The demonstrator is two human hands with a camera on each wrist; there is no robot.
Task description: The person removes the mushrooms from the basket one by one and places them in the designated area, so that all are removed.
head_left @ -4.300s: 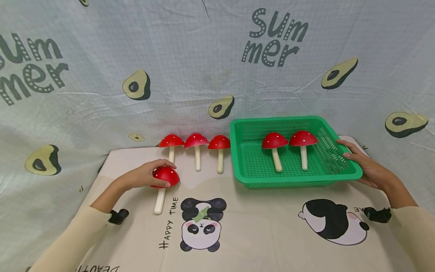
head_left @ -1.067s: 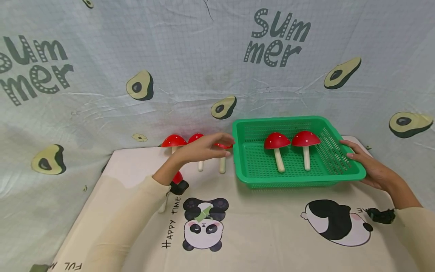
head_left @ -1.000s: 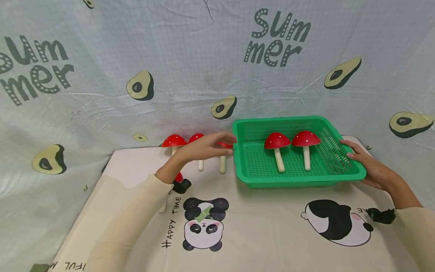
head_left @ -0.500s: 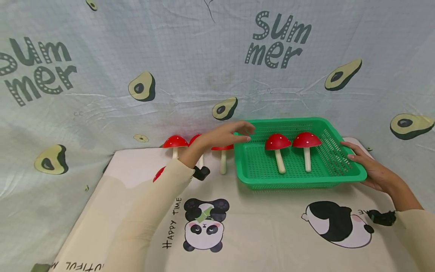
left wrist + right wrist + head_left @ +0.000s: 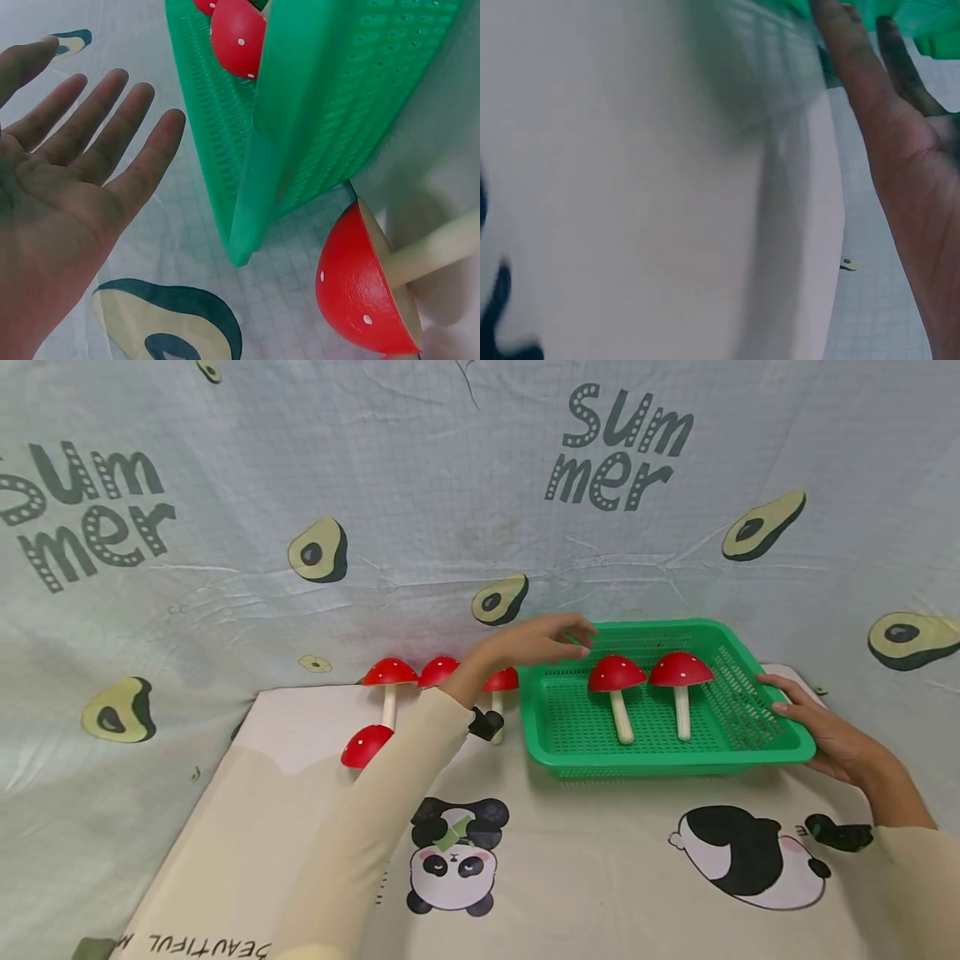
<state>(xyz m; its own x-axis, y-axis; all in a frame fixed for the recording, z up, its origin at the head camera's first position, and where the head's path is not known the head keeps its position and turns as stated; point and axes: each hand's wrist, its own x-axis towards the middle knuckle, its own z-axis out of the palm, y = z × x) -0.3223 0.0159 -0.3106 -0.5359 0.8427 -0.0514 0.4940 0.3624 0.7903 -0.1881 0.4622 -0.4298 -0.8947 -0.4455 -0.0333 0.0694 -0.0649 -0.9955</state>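
1. Leftmost, four red-capped mushrooms (image 5: 389, 672) lie outside the basket, one nearer the front; the left sleeve (image 5: 386, 802) crosses over that group, so the forearm should stay high.
2. The left hand (image 5: 549, 640) is empty, fingers spread, poised above the basket's back-left corner. The hanging cloth (image 5: 420, 547) leaves little room behind; coming in from above and in front looks freer.
3. Inside the green basket (image 5: 667, 761), the nearer mushroom (image 5: 617, 675) has bare mesh on its left, room for fingertips around its cap. The other mushroom (image 5: 681, 670) lies just beside it, so a narrow grasp suits.
4. Rightmost, the right hand (image 5: 832, 739) grips the basket's end, thumb at the rim. Holding steady matters: the edge of the table (image 5: 585, 868) is near, while open room lies in front.
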